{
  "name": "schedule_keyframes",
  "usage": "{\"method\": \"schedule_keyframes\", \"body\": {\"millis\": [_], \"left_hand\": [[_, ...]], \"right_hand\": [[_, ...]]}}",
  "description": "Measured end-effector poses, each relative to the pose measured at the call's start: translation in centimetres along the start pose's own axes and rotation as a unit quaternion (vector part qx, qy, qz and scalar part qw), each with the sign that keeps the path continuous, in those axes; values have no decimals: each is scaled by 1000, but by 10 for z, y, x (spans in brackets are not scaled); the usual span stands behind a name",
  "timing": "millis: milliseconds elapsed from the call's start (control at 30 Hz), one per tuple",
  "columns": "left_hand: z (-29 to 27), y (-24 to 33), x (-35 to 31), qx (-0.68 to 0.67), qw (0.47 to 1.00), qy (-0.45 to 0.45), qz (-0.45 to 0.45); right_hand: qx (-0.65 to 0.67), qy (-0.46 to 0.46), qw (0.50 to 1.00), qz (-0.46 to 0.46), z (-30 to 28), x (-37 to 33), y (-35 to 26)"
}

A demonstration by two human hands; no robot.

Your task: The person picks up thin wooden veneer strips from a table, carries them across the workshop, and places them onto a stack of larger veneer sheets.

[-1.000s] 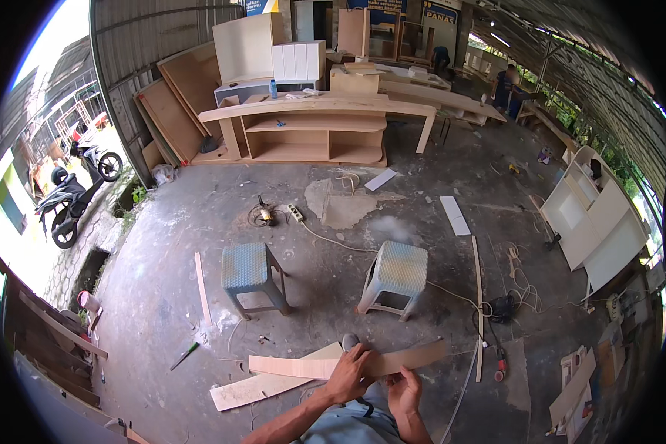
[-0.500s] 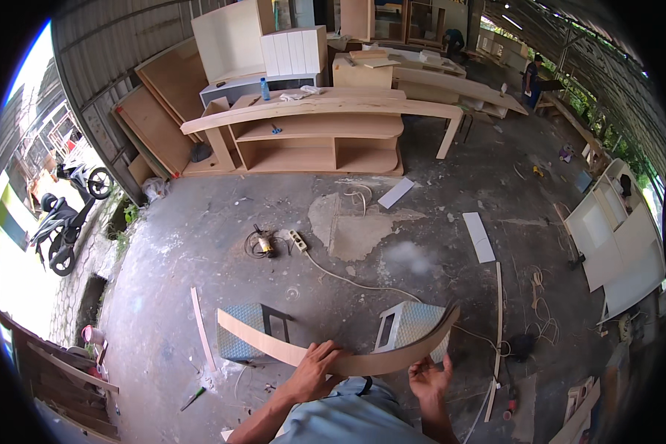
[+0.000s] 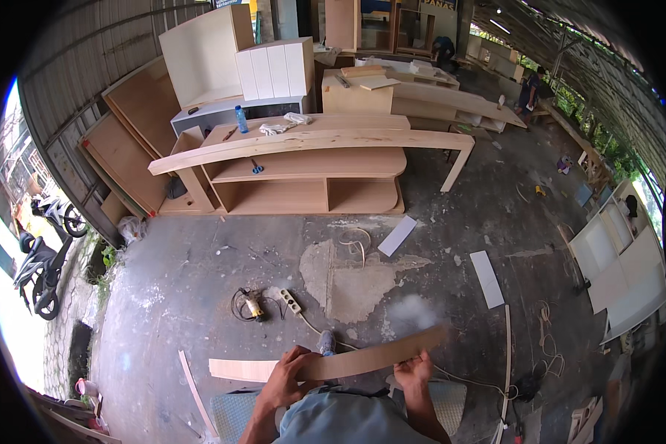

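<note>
A long, gently curved strip of wood veneer (image 3: 362, 362) stretches across in front of my body. My left hand (image 3: 290, 374) is closed over it left of its middle, with the fingers on its upper face. My right hand (image 3: 414, 369) pinches the lower edge toward the right end. The strip's far right tip is blurred. Below and behind the strip, two stools with bluish patterned tops stand on either side of me, the left stool (image 3: 229, 411) and the right stool (image 3: 449, 405), both partly covered by my arms and body. One shoe (image 3: 327, 342) shows beyond the strip.
Ahead stands a long wooden cabinet (image 3: 274, 194) with a curved beam (image 3: 311, 140) across it. On the floor lie a corded power tool (image 3: 253, 305), a power strip (image 3: 290, 300), its cable, white boards (image 3: 486, 279) and thin wood strips (image 3: 507, 362). A white cabinet (image 3: 621, 259) stands right.
My right hand has gone from loosely open under the strip to gripping its edge. The strip's curve has flattened in view. My body has moved forward, and the stools now sit lower in view.
</note>
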State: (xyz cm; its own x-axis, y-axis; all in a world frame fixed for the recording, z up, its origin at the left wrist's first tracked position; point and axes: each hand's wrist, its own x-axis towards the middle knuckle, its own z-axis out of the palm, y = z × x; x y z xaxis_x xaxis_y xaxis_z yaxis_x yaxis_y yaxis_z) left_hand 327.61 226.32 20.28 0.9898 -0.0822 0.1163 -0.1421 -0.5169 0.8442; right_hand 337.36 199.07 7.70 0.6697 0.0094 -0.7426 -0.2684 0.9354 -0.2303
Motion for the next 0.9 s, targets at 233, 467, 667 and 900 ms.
{"method": "schedule_keyframes", "body": {"millis": [233, 467, 667, 900], "left_hand": [[-74, -70, 184, 44, 996, -48, 68], [-124, -107, 353, 101, 985, -96, 103], [-157, -141, 495, 93, 987, -75, 104], [-182, -173, 633, 73, 992, -57, 84]], "right_hand": [[10, -68, 995, -76, 112, 110, 10], [43, -151, 963, -217, 221, 161, 24], [72, -91, 965, -237, 338, 248, 5], [50, -137, 963, -226, 453, 387, -15]]}}
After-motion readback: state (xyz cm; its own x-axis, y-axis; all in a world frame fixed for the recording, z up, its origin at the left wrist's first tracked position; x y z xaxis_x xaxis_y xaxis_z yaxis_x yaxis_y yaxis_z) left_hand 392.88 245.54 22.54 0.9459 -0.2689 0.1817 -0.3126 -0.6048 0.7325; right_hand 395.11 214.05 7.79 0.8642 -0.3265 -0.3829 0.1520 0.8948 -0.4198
